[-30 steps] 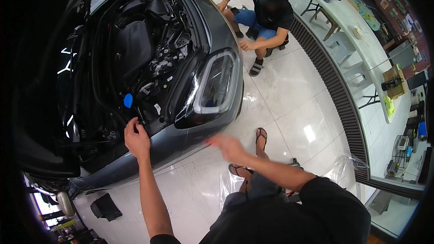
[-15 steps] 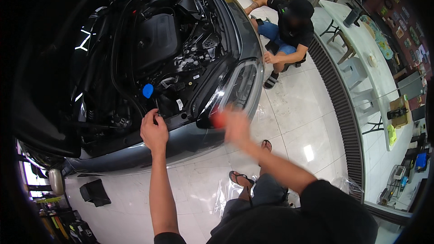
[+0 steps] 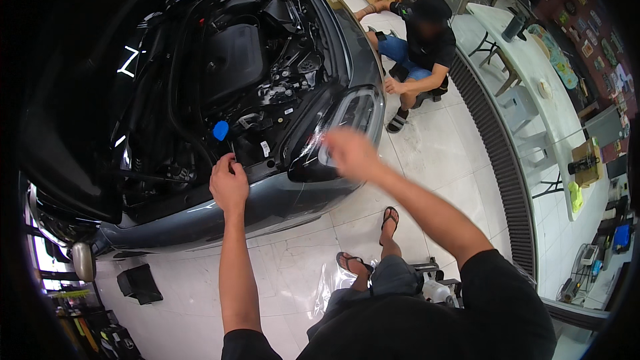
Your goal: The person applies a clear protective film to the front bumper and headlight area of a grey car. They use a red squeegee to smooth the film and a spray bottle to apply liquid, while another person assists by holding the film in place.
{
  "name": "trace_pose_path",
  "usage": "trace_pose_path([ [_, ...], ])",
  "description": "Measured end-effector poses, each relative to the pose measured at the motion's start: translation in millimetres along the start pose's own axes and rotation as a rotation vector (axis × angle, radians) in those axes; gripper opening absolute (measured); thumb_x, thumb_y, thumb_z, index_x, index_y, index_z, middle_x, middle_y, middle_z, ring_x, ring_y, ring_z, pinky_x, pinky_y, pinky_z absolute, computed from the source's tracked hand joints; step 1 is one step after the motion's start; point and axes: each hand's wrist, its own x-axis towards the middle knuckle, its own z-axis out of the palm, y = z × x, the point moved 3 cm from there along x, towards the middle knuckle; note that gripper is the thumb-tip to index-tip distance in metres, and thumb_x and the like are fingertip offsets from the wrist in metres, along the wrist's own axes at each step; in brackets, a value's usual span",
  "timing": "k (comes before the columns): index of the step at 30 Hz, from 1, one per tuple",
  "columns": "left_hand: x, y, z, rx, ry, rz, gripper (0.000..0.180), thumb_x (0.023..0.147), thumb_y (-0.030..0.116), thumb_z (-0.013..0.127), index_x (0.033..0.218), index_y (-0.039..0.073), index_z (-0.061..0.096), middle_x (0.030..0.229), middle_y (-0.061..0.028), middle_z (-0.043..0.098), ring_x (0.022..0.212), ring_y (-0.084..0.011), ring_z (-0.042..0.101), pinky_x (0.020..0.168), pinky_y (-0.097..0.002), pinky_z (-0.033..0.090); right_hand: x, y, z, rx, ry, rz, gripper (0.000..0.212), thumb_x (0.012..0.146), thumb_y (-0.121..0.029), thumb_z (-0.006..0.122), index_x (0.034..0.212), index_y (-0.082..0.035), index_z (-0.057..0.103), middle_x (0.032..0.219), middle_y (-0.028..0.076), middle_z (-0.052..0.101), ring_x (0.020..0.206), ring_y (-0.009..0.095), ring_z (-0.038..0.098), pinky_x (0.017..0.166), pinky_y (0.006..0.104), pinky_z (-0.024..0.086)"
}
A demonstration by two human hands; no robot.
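Over the car's headlight (image 3: pixel 352 120) my right hand (image 3: pixel 353 155) is closed and smeared by motion. A bit of red shows at its fingertips; in the earlier frame a small red piece sits there, its kind too blurred to tell. Clear, shiny film (image 3: pixel 312 147) lies wrinkled on the headlight's inner end. My left hand (image 3: pixel 229 187) rests at the inner edge of the dark grey fender (image 3: pixel 280 195), fingers pinched around something thin that I cannot make out. Just beyond those fingers is a blue cap (image 3: pixel 221 131) in the engine bay.
The hood (image 3: pixel 73 107) stands raised at left. Beyond the headlight a person (image 3: pixel 427 47) in black crouches beside the bumper, one hand near it. Clear plastic sheet (image 3: pixel 328 288) lies by my feet. A black object (image 3: pixel 139 285) is on the floor; a long white table (image 3: pixel 533 73) stands right.
My right hand has moved slightly up and right over the headlight, and the red piece is now mostly hidden. My left hand stays at the fender edge. The view has shifted a little.
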Motion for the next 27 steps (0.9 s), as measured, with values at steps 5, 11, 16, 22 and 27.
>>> trace_pose_path([
  [5,2.8,14.4,10.4,-0.060,-0.025,0.001,0.025,0.088,0.015,0.058,0.108,0.007,0.071,0.104,-0.0114,0.072,0.098,-0.0335,0.067,0.087,-0.0452,0.052,51.6,113.9,-36.1,-0.495,-0.012,0.246,0.035,0.083,-0.005,0.062,0.116,-0.015,0.067,0.102,0.013,0.069,0.099,0.036,0.065,0.084,0.0478,0.053],
  [11,-2.1,-13.3,2.2,-0.018,0.061,-0.022,0.026,0.088,0.015,0.058,0.109,0.007,0.071,0.105,-0.0116,0.072,0.101,-0.0327,0.067,0.089,-0.0444,0.051,8.0,-42.9,53.5,-0.512,-0.419,0.028,0.017,0.077,-0.016,0.069,0.092,-0.017,0.076,0.093,0.011,0.072,0.093,0.034,0.068,0.076,0.0517,0.052],
  [16,9.6,-9.9,6.9,-0.030,0.020,0.029,0.025,0.089,0.016,0.057,0.108,0.007,0.071,0.105,-0.0114,0.072,0.101,-0.0321,0.067,0.090,-0.0438,0.051,-152.8,-154.9,110.9,-0.112,-0.898,-0.046,0.023,0.090,-0.018,0.059,0.106,-0.022,0.075,0.104,0.009,0.070,0.108,0.029,0.064,0.090,0.0468,0.047],
  [22,4.4,3.8,13.4,-0.051,-0.011,0.025,0.026,0.090,0.017,0.057,0.109,0.007,0.070,0.106,-0.0121,0.072,0.102,-0.0329,0.066,0.091,-0.0443,0.050,-185.3,-126.6,111.0,0.112,-0.479,-0.128,0.043,0.083,-0.006,0.061,0.123,-0.019,0.065,0.117,0.006,0.064,0.114,0.027,0.059,0.092,0.0433,0.046],
  [27,-0.9,2.6,11.5,-0.031,-0.021,0.018,0.027,0.091,0.018,0.056,0.110,0.007,0.070,0.107,-0.0134,0.072,0.102,-0.0347,0.066,0.090,-0.0452,0.050,-179.3,-106.8,105.0,0.274,-0.299,0.167,0.029,0.092,-0.005,0.057,0.119,-0.010,0.064,0.108,0.013,0.066,0.102,0.034,0.063,0.085,0.0442,0.051],
])
